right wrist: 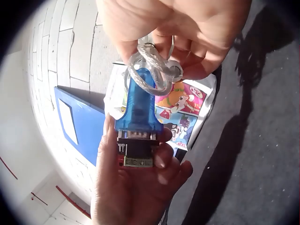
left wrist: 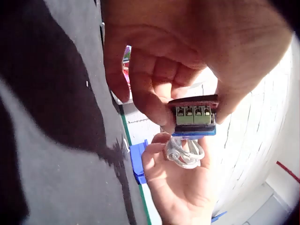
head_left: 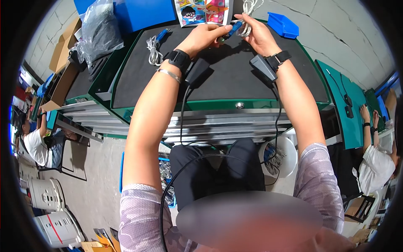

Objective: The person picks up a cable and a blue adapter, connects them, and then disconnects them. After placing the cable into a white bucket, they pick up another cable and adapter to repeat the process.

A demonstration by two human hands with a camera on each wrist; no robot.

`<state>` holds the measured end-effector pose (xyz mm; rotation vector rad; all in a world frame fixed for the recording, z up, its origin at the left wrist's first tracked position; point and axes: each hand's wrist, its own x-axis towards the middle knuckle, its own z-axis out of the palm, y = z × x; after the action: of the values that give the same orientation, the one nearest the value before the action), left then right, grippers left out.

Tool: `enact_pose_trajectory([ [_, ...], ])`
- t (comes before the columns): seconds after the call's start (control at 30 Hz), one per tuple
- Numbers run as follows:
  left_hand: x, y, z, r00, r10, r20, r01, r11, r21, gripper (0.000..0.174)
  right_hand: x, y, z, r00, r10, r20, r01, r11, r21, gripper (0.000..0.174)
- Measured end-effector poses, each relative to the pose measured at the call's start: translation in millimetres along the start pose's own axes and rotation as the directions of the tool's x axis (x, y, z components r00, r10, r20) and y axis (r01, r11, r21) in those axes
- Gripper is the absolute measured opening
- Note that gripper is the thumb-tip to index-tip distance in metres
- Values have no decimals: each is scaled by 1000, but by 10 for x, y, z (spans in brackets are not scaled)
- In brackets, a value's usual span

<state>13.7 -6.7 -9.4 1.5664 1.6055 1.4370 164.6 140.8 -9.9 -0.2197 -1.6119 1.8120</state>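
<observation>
Over the far part of the dark mat, my left hand pinches a translucent blue serial adapter at its connector end. A small green screw terminal block is attached at that end, its row of openings facing the left wrist camera. My right hand holds the adapter's pale coiled cable between thumb and fingers, close to the blue shell's narrow end. On the mat to the left lies another blue plug with its own bundled grey cable.
A printed cartoon bag stands at the mat's back edge. Right of it sits a blue plastic bin. A clear plastic bag and cardboard box are at left. Below the bench, a white bucket holds cables. Other people sit on both sides.
</observation>
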Motion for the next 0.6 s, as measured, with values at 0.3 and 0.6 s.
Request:
enact_pose_trajectory([
  [0.3, -32, 19, -46, 973, -37, 226, 76, 983, -167, 46, 33, -28, 4, 998, -51, 40, 46, 991, 126, 38],
  [0.6, 36, -5, -95, 994, 48, -102, -64, 985, -162, 38, -22, -95, 92, 982, -118, 150, 93, 982, 162, 35],
])
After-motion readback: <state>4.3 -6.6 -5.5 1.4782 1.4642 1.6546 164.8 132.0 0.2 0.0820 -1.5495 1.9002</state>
